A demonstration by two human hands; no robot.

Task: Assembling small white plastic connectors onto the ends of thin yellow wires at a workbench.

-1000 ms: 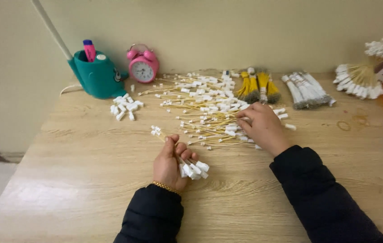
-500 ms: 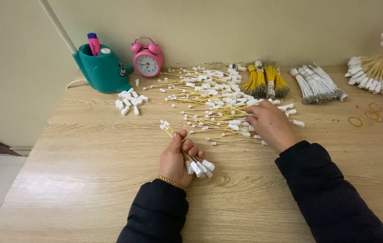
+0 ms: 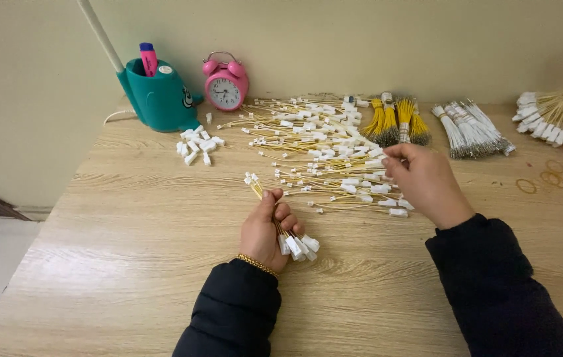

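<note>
Here left hand [image 3: 267, 228] grips wire bundle [image 3: 280, 228]

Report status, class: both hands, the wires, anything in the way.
Left hand grips a wire bundle. Right hand pinches one wire at the loose pile. Nothing between the hands; bare table around them.

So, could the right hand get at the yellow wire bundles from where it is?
Probably yes: the right hand sits over the loose wires, and the yellow bundles lie just beyond it with nothing between.
</note>
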